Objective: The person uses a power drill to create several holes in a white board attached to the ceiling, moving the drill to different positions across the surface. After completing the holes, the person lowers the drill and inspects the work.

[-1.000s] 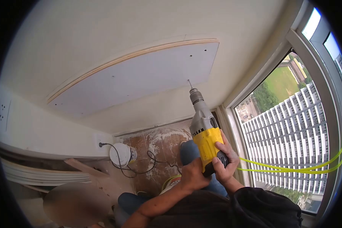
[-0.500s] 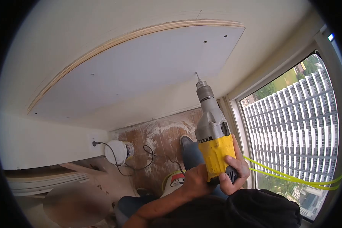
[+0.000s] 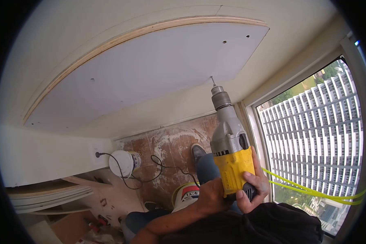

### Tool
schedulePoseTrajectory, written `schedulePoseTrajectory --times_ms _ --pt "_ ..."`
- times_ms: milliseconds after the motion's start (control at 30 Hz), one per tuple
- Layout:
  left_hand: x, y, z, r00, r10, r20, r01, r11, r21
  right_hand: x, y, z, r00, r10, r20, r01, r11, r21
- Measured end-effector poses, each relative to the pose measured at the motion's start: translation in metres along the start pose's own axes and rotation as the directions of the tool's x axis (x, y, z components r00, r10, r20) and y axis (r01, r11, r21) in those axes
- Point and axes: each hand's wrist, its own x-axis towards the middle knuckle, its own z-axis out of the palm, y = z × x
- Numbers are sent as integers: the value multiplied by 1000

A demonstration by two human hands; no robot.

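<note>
head view, both hands' fingers [image 3: 259,184] clenched around yellow drill [image 3: 232,154], bit touching white panel [image 3: 150,69]

Both hands, left hand [image 3: 209,195] and right hand [image 3: 254,188], grip a yellow-and-grey electric drill [image 3: 230,151] whose bit touches the pale plywood-edged wall panel [image 3: 150,69] beside the window [image 3: 313,134].

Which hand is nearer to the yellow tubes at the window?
Right. The right hand grips the drill beside the tubes; the left hand is on the drill's far side.
</note>
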Motion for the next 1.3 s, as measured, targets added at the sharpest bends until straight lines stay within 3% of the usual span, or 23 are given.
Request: schedulePoseTrajectory --times_ms 633,1300 --pt "-4 -10 11 1000 -9 10 10 999 -51 1 -5 -7 991 36 125 -32 999 -38" --pt "-7 -14 15 1000 13 11 -12 999 -33 0 0 -9 988 19 151 -14 999 -33"
